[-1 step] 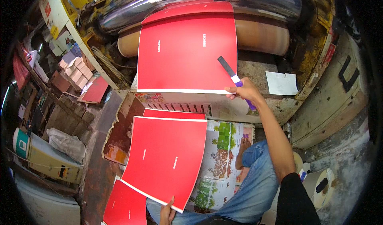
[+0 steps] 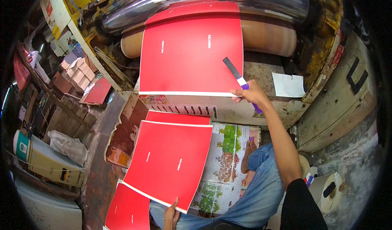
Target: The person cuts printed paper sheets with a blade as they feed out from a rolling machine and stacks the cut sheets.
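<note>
My right hand [image 2: 252, 94] is closed around the purple handle of a flat tool [image 2: 232, 68] with a dark, straight blade. Its fingertips touch the near right corner of a red printed sheet [image 2: 188, 58] with a white edge. That sheet's far end lies against the shiny metal roller [image 2: 204, 9]. At the bottom, my left hand [image 2: 172, 213] pinches the near edge of a second red sheet [image 2: 167, 160], which slopes away from me, slightly bowed. Behind and below it show more red sheets [image 2: 128, 209], partly covered.
A tan roller [image 2: 269, 36] lies beneath the metal one, inside a yellow machine frame [image 2: 324, 54]. White paper [image 2: 288, 85] rests on the machine's ledge. A pale metal cabinet [image 2: 335, 95] stands at right. Stacked pink pieces [image 2: 81, 75] and a white-and-teal bucket [image 2: 21, 145] are at left.
The lower red sheet in my left hand has shifted slightly, its far left corner moving right and its near edge rising a little. My right hand and the tool look nearly still.
</note>
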{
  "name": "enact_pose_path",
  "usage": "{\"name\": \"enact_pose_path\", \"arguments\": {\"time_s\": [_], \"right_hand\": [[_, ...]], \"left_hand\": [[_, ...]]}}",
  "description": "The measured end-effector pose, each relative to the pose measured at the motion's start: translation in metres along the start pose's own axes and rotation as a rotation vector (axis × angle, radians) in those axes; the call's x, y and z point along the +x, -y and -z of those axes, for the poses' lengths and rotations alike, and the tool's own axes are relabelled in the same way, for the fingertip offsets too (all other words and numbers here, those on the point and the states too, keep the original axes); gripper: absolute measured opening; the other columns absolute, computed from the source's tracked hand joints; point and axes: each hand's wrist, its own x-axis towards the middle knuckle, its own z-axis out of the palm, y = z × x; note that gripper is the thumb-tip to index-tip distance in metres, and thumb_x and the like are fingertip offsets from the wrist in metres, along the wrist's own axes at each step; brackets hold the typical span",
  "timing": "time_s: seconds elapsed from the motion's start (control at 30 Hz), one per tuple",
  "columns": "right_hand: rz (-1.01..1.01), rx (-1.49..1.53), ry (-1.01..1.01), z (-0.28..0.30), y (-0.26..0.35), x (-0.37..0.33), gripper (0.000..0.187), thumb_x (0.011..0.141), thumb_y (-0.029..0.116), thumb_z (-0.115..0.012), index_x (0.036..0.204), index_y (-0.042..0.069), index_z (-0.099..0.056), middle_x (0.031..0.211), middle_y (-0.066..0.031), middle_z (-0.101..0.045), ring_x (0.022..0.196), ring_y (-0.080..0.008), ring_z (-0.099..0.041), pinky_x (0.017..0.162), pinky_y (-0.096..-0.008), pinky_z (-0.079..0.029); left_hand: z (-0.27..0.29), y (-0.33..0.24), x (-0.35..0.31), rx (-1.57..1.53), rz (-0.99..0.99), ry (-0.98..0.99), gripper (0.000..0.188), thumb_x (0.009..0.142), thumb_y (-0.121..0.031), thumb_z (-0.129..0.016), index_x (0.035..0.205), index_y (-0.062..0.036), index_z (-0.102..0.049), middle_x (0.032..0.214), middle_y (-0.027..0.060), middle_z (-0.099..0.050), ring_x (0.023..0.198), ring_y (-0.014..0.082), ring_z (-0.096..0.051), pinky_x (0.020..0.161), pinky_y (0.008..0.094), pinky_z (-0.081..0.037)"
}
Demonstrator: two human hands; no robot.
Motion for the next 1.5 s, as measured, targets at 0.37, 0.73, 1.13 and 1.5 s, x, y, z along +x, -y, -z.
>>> {"name": "enact_pose_path", "arguments": {"time_s": [0.37,0.73,1.13,1.5], "right_hand": [[0.012,-0.063,0.189,-0.034,0.009,-0.027,0.032,0.074,0.033,-0.080,0.076,0.003,-0.070,0.068,-0.0048,-0.069,0.057,-0.0066,-0.060,0.044,-0.0218,-0.035],[0.025,-0.189,0.378,-0.024,0.014,-0.062,0.037,0.069,0.042,-0.082,0.069,0.006,-0.073,0.059,-0.0007,-0.066,0.047,-0.0054,-0.053,0.041,-0.0213,-0.036],[-0.075,-0.274,1.100,0.013,0.023,-0.089,0.035,0.083,0.032,-0.074,0.103,0.005,-0.070,0.076,-0.0046,-0.071,0.057,-0.0061,-0.063,0.044,-0.0190,-0.046],[0.346,0.294,-0.516,0.074,0.016,0.024,0.034,0.093,0.021,-0.061,0.118,-0.001,-0.059,0.077,-0.0095,-0.068,0.052,-0.0091,-0.058,0.045,-0.0222,-0.046]], "left_hand": [[0.018,0.027,0.201,0.511,-0.240,-0.558,0.090,0.069,-0.038,-0.084,0.128,0.0112,-0.038,0.117,0.0251,-0.055,0.102,0.0370,-0.056,0.077,0.0516,-0.051],[-0.088,0.088,0.177,1.471,-0.579,-0.498,0.145,0.057,-0.056,-0.083,0.145,0.0024,0.018,0.143,0.0436,0.020,0.129,0.0615,0.025,0.102,0.0755,0.001],[-0.321,-0.017,0.057,-0.232,-0.048,0.591,0.049,0.091,-0.006,-0.061,0.134,0.0014,-0.039,0.133,0.0156,-0.050,0.120,0.0256,-0.053,0.104,0.0403,-0.045],[-0.271,-0.012,0.027,0.014,-0.099,0.417,0.040,0.091,-0.002,-0.060,0.126,0.0035,-0.044,0.120,0.0156,-0.056,0.106,0.0218,-0.061,0.091,0.0364,-0.055]]}}
